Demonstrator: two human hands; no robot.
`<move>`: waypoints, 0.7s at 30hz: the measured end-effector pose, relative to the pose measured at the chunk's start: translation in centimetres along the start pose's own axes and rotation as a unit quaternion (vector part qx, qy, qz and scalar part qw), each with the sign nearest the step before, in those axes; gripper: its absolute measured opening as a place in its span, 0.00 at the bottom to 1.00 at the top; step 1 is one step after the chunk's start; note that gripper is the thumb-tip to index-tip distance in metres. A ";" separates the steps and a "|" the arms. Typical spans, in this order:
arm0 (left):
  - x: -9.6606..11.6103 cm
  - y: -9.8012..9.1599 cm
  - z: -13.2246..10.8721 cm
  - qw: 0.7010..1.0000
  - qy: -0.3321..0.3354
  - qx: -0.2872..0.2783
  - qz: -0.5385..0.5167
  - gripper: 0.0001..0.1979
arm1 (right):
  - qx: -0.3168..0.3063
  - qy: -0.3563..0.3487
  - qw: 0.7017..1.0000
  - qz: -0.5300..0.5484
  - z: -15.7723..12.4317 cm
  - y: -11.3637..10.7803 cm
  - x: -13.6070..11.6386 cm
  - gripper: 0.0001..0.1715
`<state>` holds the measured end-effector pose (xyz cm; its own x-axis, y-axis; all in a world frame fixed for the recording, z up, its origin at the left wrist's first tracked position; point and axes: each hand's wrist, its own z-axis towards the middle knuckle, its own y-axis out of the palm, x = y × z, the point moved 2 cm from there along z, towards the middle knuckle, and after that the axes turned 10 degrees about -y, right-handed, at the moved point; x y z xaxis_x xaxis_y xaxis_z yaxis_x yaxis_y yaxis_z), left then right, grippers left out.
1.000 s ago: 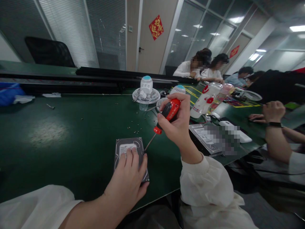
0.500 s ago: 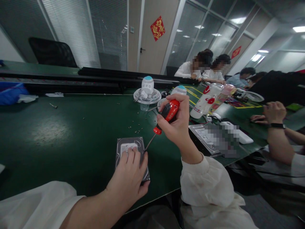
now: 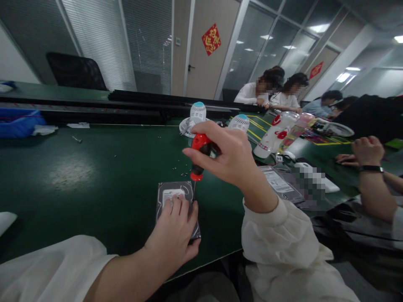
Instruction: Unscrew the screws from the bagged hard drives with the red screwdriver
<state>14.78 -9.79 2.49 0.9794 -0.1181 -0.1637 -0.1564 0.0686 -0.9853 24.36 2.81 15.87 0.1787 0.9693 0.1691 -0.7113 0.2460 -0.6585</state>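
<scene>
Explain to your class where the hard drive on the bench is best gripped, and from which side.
Best pinch the hard drive by its long edges, coming from the near end, where the left hand sits: it lies flat on the green bench, so its thin sides likely offer the surest purchase.

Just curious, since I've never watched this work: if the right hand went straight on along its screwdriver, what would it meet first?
The red-handled screwdriver in the right hand points down at the hard drive, near its right edge; the tip may already touch, depth is unclear.
</scene>
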 end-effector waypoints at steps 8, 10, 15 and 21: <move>-0.1 -0.1 0.0 1.000 -0.001 -0.001 0.001 0.41 | -0.176 -0.008 0.980 0.089 2.8 -1.1 0.1 0.15; -0.1 -0.1 0.0 1.000 0.000 0.005 0.004 0.41 | -0.192 0.032 0.980 0.040 3.0 -1.5 0.3 0.16; 0.0 -0.1 0.1 1.000 0.006 0.000 0.008 0.41 | -0.213 0.055 0.974 0.055 2.7 -2.4 0.9 0.12; 0.1 -0.2 0.0 1.000 0.004 -0.004 -0.001 0.42 | -0.231 0.075 0.967 0.071 2.3 -2.7 1.6 0.23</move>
<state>14.89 -9.84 2.64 0.9787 -0.1254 -0.1627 -0.1562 0.0604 -0.9859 25.01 3.73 19.64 0.2231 0.9743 -0.0323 -0.3615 0.0519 -0.9309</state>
